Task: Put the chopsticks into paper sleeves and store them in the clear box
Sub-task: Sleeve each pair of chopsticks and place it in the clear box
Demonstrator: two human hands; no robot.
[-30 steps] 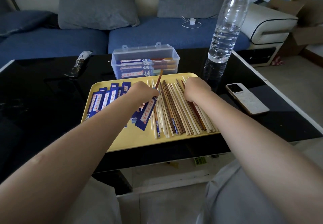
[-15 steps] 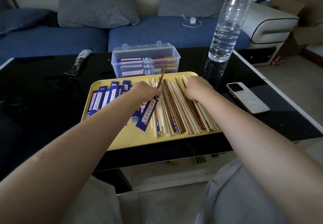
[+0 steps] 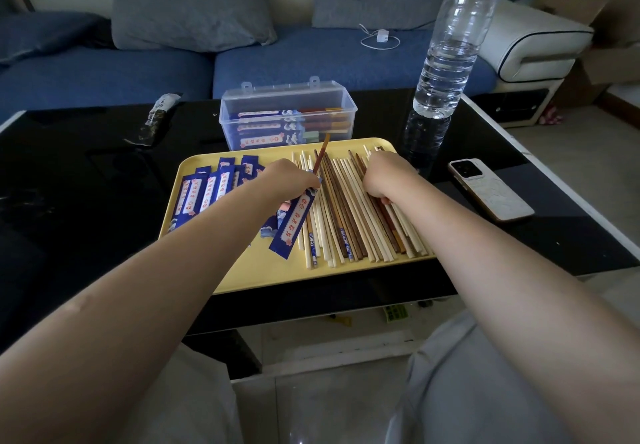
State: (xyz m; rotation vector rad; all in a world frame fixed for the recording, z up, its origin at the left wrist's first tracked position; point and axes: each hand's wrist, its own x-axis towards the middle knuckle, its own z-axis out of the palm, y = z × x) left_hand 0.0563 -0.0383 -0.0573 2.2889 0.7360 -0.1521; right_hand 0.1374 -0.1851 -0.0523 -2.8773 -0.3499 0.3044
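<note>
On a yellow tray [image 3: 263,270] lie several loose chopsticks [image 3: 349,215], pale and dark brown, on its right half, and several blue paper sleeves [image 3: 202,194] on its left. My left hand [image 3: 289,180] grips a blue sleeve [image 3: 294,225] with a reddish-brown chopstick [image 3: 322,154] sticking out of its far end. My right hand [image 3: 384,177] is curled over the loose chopsticks and pinches one of them. The clear box [image 3: 287,114] stands open behind the tray, with sleeved chopsticks stacked inside.
A tall water bottle [image 3: 450,59] stands right of the box. A white phone [image 3: 490,189] lies on the black table [image 3: 86,184] to the right of the tray. A dark wrapper [image 3: 157,120] lies at the far left. A blue sofa [image 3: 311,59] runs behind.
Both hands have stayed almost in place over the tray; the sleeve in my left hand and my right hand's fingers on the loose chopsticks have shifted only slightly.
</note>
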